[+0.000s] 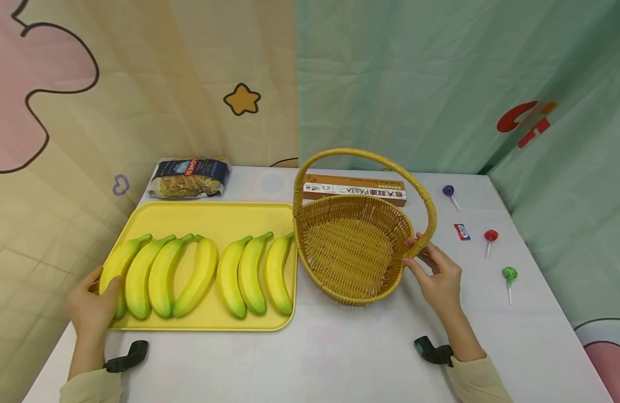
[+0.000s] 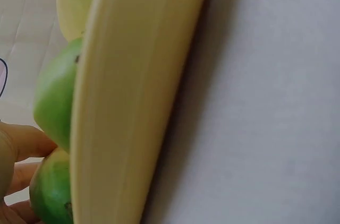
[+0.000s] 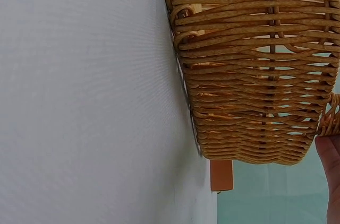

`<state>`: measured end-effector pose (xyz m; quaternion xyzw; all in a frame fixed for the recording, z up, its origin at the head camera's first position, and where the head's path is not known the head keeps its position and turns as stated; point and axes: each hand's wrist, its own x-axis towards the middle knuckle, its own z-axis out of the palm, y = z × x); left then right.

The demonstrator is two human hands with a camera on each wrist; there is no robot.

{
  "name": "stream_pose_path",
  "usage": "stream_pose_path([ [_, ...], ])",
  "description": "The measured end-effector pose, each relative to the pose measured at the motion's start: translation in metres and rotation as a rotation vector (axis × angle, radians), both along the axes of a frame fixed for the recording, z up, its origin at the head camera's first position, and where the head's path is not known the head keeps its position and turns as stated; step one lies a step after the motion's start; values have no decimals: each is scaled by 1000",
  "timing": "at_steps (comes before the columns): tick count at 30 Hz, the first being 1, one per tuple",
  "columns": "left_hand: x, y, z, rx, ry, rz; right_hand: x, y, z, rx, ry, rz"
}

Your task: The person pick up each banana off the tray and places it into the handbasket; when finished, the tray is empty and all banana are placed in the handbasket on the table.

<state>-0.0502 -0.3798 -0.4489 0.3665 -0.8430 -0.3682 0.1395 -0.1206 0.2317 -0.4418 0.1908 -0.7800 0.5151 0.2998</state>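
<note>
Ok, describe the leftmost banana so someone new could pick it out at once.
On the white table, find the yellow tray, left of the wicker basket. Seven bananas lie across it; the leftmost banana sits at the tray's left edge. Unlike its neighbours, it is held in the left grip.

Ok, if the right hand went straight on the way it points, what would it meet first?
The wicker basket: the right hand already pinches its near side. Beyond that, the pasta box seems roughly in line, though depth is unclear.
</note>
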Motion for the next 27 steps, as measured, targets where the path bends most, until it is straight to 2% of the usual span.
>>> stream_pose_path([
  [3, 2, 2, 4, 42, 57, 59, 1, -1, 1, 1, -19, 5],
  [5, 4, 8, 11, 82, 113, 93, 1, -1, 0, 1, -26, 6],
  [8, 5, 28, 25, 99, 262, 113, 1, -1, -1, -6, -12, 5],
  [11, 3, 59, 38, 58, 443, 76, 0, -1, -1, -13, 3, 4],
  [13, 1, 84, 46, 12, 540, 10, 0, -2, -1, -17, 5, 2],
  [15, 0, 110, 53, -3, 607, -86, 1, -2, -1, -18, 3, -3],
  [19, -3, 164, 67, 32, 688, -369, 1, -1, -1, -22, 0, -3],
  [21, -8, 191, 73, 70, 699, -503, 0, -1, -2, -26, 4, -1],
  [23, -18, 217, 77, 97, 700, -602, 0, 0, -3, -32, 8, 2],
  [27, -44, 262, 78, 105, 663, -705, -1, -1, -3, -46, 8, 18],
])
